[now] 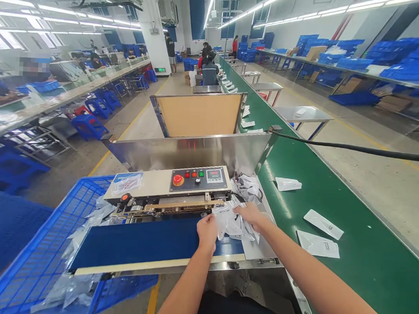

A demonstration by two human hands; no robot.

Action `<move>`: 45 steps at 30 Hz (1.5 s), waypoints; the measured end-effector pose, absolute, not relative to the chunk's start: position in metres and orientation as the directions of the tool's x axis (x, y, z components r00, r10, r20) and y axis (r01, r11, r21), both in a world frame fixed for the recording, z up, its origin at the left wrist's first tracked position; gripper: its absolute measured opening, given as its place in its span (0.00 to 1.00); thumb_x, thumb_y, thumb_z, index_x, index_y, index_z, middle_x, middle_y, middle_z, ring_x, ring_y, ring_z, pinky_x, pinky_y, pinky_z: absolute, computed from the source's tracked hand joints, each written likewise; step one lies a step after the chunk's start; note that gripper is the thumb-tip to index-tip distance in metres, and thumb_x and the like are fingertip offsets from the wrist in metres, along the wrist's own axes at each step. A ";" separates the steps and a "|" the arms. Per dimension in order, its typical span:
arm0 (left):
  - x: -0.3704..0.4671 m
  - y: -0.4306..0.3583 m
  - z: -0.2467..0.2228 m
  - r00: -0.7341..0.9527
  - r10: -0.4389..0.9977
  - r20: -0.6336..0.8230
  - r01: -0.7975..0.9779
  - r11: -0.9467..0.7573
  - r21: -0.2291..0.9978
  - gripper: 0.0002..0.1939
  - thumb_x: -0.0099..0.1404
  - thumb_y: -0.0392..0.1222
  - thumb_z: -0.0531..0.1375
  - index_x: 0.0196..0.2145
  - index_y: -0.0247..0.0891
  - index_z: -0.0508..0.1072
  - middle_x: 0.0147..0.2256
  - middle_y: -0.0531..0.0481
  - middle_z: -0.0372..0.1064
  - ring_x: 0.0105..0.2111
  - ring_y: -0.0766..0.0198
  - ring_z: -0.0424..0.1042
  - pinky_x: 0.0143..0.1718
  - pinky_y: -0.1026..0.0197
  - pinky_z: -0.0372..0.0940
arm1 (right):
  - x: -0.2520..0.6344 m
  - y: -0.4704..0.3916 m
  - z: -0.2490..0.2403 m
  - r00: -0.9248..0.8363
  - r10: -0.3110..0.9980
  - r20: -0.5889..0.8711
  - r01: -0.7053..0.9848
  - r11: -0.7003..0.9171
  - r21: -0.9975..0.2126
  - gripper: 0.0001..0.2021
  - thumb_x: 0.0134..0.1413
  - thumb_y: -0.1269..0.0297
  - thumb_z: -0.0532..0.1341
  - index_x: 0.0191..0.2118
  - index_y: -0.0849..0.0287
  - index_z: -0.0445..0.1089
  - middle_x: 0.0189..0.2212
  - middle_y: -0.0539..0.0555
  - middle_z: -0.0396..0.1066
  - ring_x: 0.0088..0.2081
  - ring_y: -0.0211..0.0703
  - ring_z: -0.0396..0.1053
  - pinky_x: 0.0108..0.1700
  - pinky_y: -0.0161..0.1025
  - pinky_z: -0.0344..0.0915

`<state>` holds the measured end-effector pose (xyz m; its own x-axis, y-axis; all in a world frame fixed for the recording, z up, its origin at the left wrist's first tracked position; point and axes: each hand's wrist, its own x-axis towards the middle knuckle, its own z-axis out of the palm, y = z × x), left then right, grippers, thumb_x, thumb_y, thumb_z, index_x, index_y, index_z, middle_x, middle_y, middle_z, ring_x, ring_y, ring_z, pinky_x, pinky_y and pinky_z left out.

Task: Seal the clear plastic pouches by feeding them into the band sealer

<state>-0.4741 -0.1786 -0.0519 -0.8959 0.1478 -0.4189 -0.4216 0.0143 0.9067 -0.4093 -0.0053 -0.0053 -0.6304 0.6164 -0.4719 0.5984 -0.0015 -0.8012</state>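
My left hand (207,231) is closed in a pinch at the left edge of a white plastic pouch (223,219). On the pouch's right side, my right hand (250,214) grips its upper part with bent fingers. The pouch is at the infeed end of a band sealing machine (166,183), just under its brass-coloured guide. Below it runs the machine's blue belt (138,241). More pouches (248,187) lie heaped behind and beneath my right hand, partly hidden by it.
To the right, a green conveyor (357,277) carries several flat white packets (319,244). A blue crate (17,278) with filled pouches (72,290) stands left of the machine. A steel panel (195,151) rises behind it. A black cable (336,146) crosses the conveyor. People sit further back.
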 end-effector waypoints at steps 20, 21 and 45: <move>-0.419 -0.196 -0.015 -0.769 0.634 -0.083 -0.123 -0.019 0.992 0.31 0.69 0.66 0.65 0.52 0.34 0.85 0.43 0.42 0.82 0.45 0.48 0.77 0.48 0.57 0.71 | -0.322 -0.004 0.025 -0.801 0.521 -0.295 0.357 0.019 -0.934 0.28 0.47 0.40 0.74 0.44 0.60 0.85 0.39 0.59 0.83 0.34 0.47 0.75 0.36 0.38 0.70; -0.420 -0.196 -0.013 -0.752 0.653 -0.083 -0.109 0.001 0.994 0.31 0.68 0.66 0.65 0.50 0.35 0.85 0.41 0.42 0.82 0.44 0.48 0.77 0.46 0.57 0.71 | -0.318 -0.006 0.026 -0.822 0.502 -0.268 0.330 0.038 -0.943 0.25 0.48 0.40 0.74 0.40 0.59 0.85 0.39 0.58 0.82 0.35 0.48 0.75 0.36 0.38 0.70; -0.463 -0.194 -0.048 -0.882 0.109 -0.458 -0.462 -0.009 0.887 0.28 0.53 0.67 0.73 0.28 0.37 0.78 0.28 0.45 0.76 0.36 0.49 0.78 0.39 0.54 0.72 | -0.392 -0.020 0.004 -0.605 0.531 -0.593 0.579 -0.217 -0.786 0.16 0.47 0.58 0.75 0.22 0.56 0.69 0.23 0.55 0.75 0.23 0.40 0.68 0.25 0.35 0.64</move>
